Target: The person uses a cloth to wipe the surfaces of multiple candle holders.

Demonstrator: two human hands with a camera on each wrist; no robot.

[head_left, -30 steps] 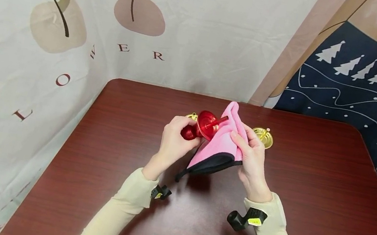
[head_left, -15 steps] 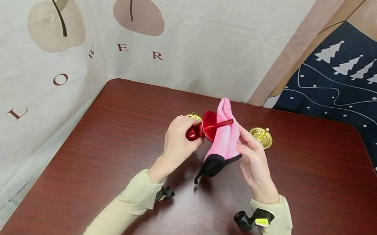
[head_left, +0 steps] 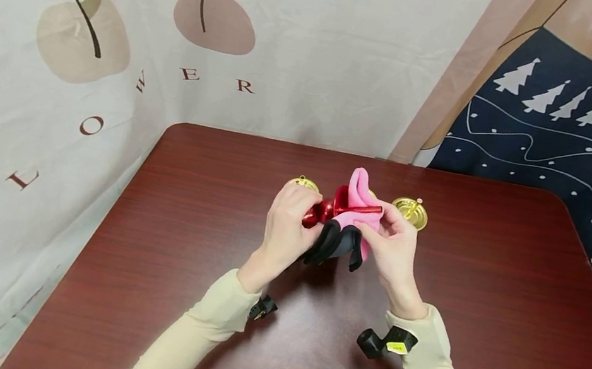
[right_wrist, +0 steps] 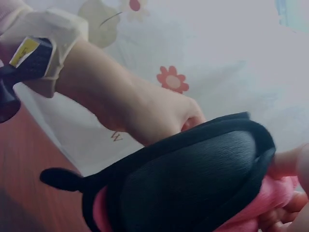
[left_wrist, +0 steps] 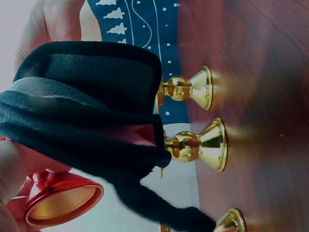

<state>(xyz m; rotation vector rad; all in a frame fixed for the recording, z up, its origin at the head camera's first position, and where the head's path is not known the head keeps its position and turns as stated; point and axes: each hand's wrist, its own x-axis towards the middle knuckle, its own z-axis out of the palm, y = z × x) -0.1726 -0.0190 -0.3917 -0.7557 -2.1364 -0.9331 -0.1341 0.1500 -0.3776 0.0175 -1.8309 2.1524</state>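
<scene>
In the head view my left hand [head_left: 285, 224] grips a shiny red candlestick [head_left: 320, 212], tilted sideways above the table with its thin stem pointing right. My right hand [head_left: 397, 244] pinches a pink cloth [head_left: 359, 184] with black edging, folded against the candlestick's dish and stem. The flared base of the red candlestick [left_wrist: 63, 200] shows in the left wrist view, below the cloth's dark panel [left_wrist: 106, 72]. That dark side of the cloth [right_wrist: 193, 174] fills the lower part of the right wrist view and hides most of the candlestick.
Behind the hands stand gold candlesticks: one at the left [head_left: 304, 182], one at the right [head_left: 409, 214], and one mostly hidden between them. In the left wrist view their flared bases [left_wrist: 207, 145] rest on the brown table [left_wrist: 260, 121]. A printed curtain [head_left: 313, 110] hangs behind.
My right hand has let its grip on the cloth loosen, then closed in again around the stem. The cloth is more bunched and lower. The red candlestick has turned more sideways and shifted slightly right.
</scene>
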